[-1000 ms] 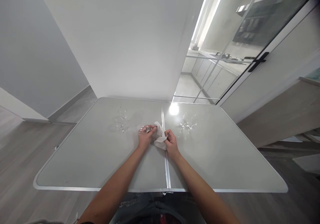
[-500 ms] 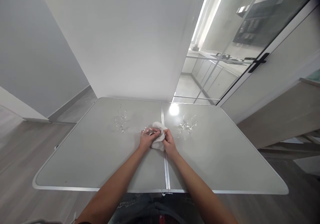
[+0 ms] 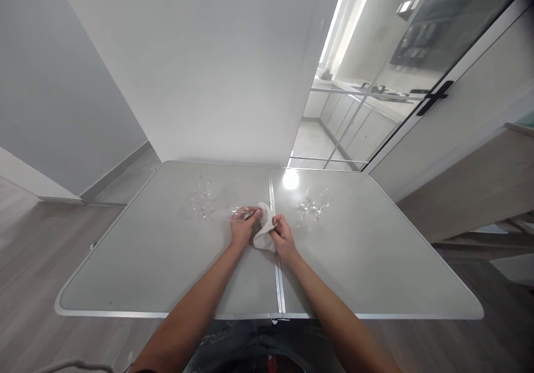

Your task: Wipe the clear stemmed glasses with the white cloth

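Observation:
Near the middle of the table my left hand (image 3: 243,227) is closed around a clear glass (image 3: 238,213), which looks like a stemmed one lying sideways, its bowl toward the left. To its right, my right hand (image 3: 283,237) pinches a white cloth (image 3: 263,234). The cloth hangs between both hands, and its upper part touches the right end of the glass by my left fingertips. My left fingers partly hide the glass stem and base.
Several clear glasses (image 3: 203,203) are on the table's left half. More stemmed glasses (image 3: 312,206) stand on the right half. A metal seam (image 3: 278,284) divides the grey table (image 3: 375,250). Behind it are a white wall (image 3: 208,73) and a glass-paned door (image 3: 342,123).
My left hand has shifted slightly left with the glass. The cloth has opened out from around the glass's end and hangs more loosely from my right hand.

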A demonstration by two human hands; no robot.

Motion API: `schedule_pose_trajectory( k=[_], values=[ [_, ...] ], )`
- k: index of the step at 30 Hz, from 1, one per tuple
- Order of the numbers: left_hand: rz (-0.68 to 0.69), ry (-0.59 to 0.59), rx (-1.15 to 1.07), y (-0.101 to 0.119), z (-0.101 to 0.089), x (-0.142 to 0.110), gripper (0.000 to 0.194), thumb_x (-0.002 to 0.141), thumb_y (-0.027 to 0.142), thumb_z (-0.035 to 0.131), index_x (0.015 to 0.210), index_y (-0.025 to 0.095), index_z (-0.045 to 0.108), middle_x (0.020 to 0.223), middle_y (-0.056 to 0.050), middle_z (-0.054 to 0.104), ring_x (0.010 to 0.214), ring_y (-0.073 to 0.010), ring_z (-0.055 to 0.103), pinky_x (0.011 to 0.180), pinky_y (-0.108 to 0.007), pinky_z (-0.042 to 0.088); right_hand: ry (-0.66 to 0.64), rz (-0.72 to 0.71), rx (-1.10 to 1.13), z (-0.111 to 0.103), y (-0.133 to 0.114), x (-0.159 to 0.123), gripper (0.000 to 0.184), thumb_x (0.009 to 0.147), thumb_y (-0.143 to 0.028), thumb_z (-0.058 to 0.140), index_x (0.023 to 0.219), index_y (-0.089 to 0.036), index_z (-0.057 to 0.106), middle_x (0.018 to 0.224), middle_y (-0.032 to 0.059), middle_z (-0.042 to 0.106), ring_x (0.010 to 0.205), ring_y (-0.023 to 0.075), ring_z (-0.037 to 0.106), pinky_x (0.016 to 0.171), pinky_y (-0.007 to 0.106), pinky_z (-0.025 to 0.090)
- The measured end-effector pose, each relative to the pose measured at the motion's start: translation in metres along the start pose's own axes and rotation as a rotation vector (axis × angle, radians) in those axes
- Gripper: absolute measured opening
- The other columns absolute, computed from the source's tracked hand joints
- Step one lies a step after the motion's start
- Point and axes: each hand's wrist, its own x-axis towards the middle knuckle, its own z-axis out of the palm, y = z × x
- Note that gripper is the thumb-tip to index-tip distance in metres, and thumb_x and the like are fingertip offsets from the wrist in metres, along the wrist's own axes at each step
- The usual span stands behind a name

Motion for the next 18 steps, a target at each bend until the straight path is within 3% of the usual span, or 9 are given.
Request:
schedule_pose_trajectory(
  k=[3,8,11,15,18],
  values=[
    [-0.023,-0.012,-0.026,0.001,0.000,0.002,0.028,0.064,0.039,0.086,0.078,0.018,0.072,0.084,-0.007,0.076,0.079,-0.0206,0.071,0.078,-0.033,0.056,0.050,-0.071,-0.042,-0.001,0.002,0.000,0.028,0.087,-0.034,0.067,0.089,-0.025,0.041,0.075,-0.0047,0.045,0.065,0.0121,0.042,0.060,0.023,0.034],
    [-0.037,-0.238,0.064,0.002,0.000,-0.003,0.026,0.064,0.038,0.085,0.071,0.016,0.073,0.073,-0.005,0.072,0.068,-0.0185,0.067,0.067,-0.029,0.053,0.158,-0.192,-0.299,-0.008,0.004,0.000,0.012,0.089,-0.026,0.059,0.093,-0.026,0.048,0.074,-0.0039,0.048,0.069,0.0147,0.044,0.070,0.027,0.039],
    [-0.035,-0.287,0.087,-0.001,0.000,-0.004,0.025,0.067,0.036,0.083,0.063,0.015,0.070,0.066,-0.004,0.069,0.061,-0.0163,0.063,0.058,-0.026,0.049,0.066,-0.203,-0.407,-0.012,0.002,-0.002,0.012,0.088,-0.022,0.058,0.099,-0.026,0.054,0.073,-0.0032,0.049,0.069,0.0162,0.044,0.073,0.029,0.040],
    [-0.038,-0.214,0.083,-0.006,-0.001,-0.002,0.022,0.068,0.035,0.080,0.067,0.016,0.070,0.065,-0.003,0.069,0.059,-0.0151,0.062,0.055,-0.024,0.046,-0.050,-0.296,-0.524,-0.013,-0.003,-0.002,0.020,0.086,-0.019,0.058,0.105,-0.026,0.059,0.095,0.0045,0.058,0.090,0.0217,0.051,0.088,0.036,0.042],
    [-0.036,-0.223,0.056,-0.007,-0.001,-0.001,0.022,0.065,0.034,0.082,0.068,0.015,0.070,0.066,-0.002,0.069,0.059,-0.0142,0.061,0.057,-0.024,0.047,-0.065,-0.346,-0.612,-0.013,-0.003,-0.001,0.023,0.086,-0.018,0.058,0.108,-0.025,0.061,0.105,0.0079,0.059,0.099,0.0251,0.053,0.092,0.040,0.042]
  ],
)
